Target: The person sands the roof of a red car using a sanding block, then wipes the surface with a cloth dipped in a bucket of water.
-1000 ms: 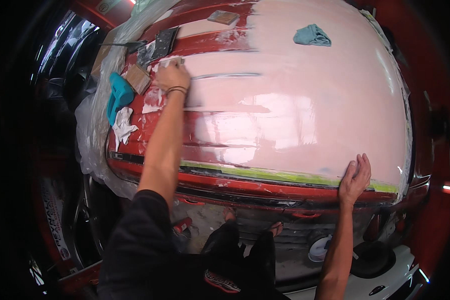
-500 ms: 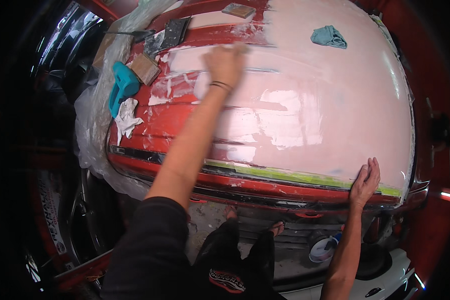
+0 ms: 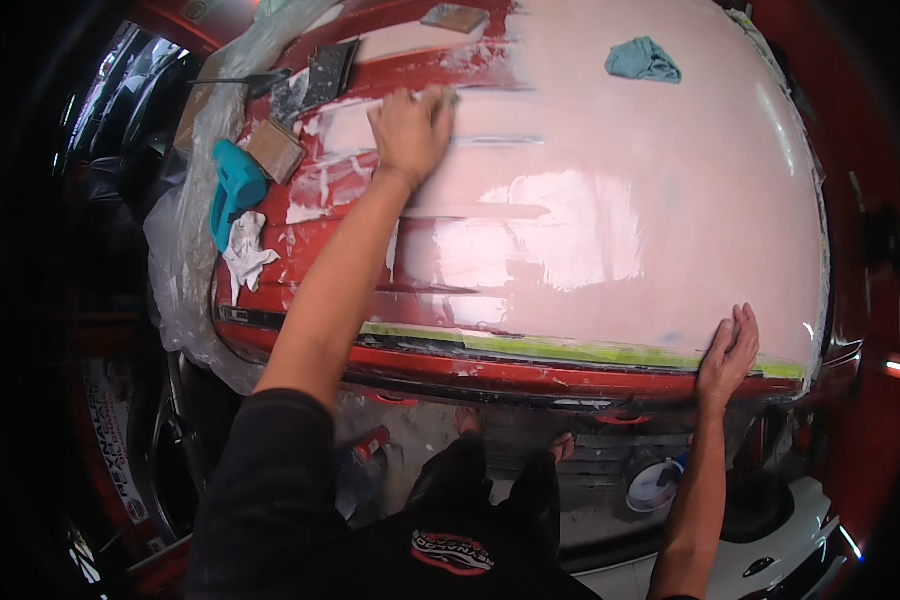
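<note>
My left hand is closed with curled fingers on the ribbed left part of a red car roof. A small edge shows at its fingertips, but what it holds is too hidden to name. Pale pink filler coats most of the roof, smooth on the right and patchy over the ribs. My right hand lies open at the near right roof edge, fingers stretched over the filler, beside a strip of yellow-green masking tape.
Left of my left hand lie a brown block, dark sheets, a teal handheld tool and a crumpled white cloth. Farther off are another block and a blue-green cloth. Clear plastic sheeting drapes the left end. A bucket stands below.
My left hand has moved left along the ribs, staying closed. My right hand keeps its place at the roof edge. The whole view has shifted slightly.
</note>
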Motion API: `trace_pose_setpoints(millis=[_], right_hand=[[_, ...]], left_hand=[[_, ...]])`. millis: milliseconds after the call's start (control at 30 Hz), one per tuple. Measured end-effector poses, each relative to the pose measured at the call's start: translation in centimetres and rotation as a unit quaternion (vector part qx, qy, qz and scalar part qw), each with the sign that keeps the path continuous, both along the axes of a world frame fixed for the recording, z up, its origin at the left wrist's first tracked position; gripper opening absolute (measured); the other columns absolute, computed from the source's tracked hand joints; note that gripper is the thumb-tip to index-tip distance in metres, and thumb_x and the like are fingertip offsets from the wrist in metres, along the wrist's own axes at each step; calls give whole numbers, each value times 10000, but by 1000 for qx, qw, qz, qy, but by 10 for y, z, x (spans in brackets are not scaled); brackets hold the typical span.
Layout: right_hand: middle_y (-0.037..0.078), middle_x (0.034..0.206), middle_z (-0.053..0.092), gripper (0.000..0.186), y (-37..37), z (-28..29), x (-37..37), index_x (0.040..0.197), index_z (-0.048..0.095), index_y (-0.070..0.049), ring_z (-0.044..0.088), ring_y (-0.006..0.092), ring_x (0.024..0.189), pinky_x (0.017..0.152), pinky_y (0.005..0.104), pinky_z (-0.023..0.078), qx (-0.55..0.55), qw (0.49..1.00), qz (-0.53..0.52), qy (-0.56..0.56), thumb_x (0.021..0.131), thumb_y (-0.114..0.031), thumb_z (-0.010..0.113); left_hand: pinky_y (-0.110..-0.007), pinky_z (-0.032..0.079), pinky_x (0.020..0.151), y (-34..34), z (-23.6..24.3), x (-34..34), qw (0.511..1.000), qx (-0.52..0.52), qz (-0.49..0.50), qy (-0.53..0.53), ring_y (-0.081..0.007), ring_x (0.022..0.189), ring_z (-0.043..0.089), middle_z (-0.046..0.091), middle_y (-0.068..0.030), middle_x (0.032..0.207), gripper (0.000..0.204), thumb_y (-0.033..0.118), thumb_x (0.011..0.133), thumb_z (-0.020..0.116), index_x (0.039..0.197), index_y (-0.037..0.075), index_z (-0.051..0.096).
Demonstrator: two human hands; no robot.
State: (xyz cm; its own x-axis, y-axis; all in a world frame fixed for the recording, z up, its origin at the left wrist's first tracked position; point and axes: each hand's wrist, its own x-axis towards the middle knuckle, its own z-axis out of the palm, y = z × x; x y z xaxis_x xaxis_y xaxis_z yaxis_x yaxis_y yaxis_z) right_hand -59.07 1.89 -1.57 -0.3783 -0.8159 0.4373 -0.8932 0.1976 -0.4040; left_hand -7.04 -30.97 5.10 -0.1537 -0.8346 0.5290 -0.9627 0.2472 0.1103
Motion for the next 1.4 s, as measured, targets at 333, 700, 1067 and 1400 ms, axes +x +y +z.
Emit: trace_pose_setpoints(millis=[333,700,1067,1400], right_hand=[[133,1594,654,371,1,2,-3,1469,701,-89,579,364,1486,1272,532,375,14,1000,-17,-9,1160,-279,621],[144,1589,650,378,-4,4,19,1461,697,-68,576,370,1484,1271,534,365,22,999,-9,-27,1141,-260,637],[151,1597,636,386,-6,9,18,1460,690,-66,557,373,1500,1278,543,347,16,1000,-8,-26,1132,-265,646],[151,1565,652,379,1,14,6,1443,698,-69,577,375,1477,1270,535,357,8,1000,-22,-9,1110,-247,663]], left_hand=[[-564,449,1027,36,-6,-13,997,43,-69,-5,-353,1145,694,763,-154,1159,325,442,1026,727,1252,241,846],[-557,448,1065,-70,2,1,995,32,73,-62,-369,1211,695,766,-182,1220,356,500,1058,667,1294,293,835],[-573,490,972,-78,2,-47,998,-43,-18,-32,-377,1078,703,762,-165,1109,378,459,999,776,1289,236,873],[-527,423,1012,47,-10,-120,978,27,-204,40,-331,1079,655,690,-127,1051,324,321,973,804,1268,197,850]])
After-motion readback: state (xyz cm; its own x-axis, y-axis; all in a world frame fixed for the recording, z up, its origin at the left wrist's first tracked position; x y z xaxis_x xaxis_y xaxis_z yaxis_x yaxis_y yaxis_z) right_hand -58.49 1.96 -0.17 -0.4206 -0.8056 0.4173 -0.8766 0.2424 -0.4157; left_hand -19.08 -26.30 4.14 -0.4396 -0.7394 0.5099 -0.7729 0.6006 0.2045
